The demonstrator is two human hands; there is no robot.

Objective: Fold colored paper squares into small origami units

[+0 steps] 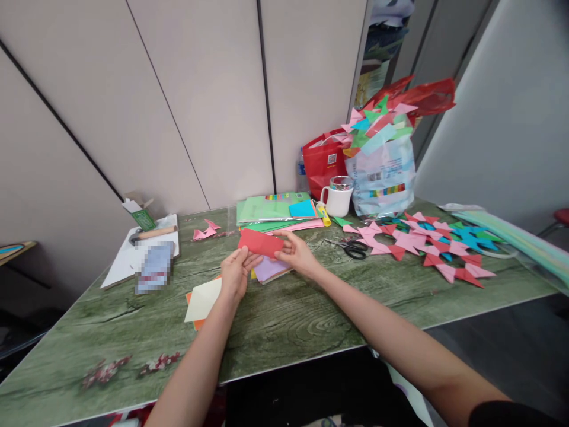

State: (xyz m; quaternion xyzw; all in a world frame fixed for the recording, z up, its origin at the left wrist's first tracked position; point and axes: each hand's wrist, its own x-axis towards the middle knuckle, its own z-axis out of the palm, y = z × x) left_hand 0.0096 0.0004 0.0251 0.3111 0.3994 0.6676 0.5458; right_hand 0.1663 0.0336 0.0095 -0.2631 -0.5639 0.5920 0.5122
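Note:
Both of my hands hold a red piece of folding paper (260,242) above the middle of the table. My left hand (236,270) pinches its left lower edge, thumb on top. At the right end, my right hand (296,252) grips it between thumb and fingers. The paper looks like a flat rectangle; whether it is folded I cannot tell. Purple paper squares (269,270) lie partly hidden beneath it. By my left wrist rest cream paper squares (203,300) with orange ones showing under them.
Black scissors (354,249) lie right of my hands, beside joined pink and red folded pieces (411,240). Behind stand a white mug (338,198), a red bag (322,166) and a plastic bag of folded pieces (384,172). Coloured paper packs (271,209) lie at the back, a hammer (153,233) left.

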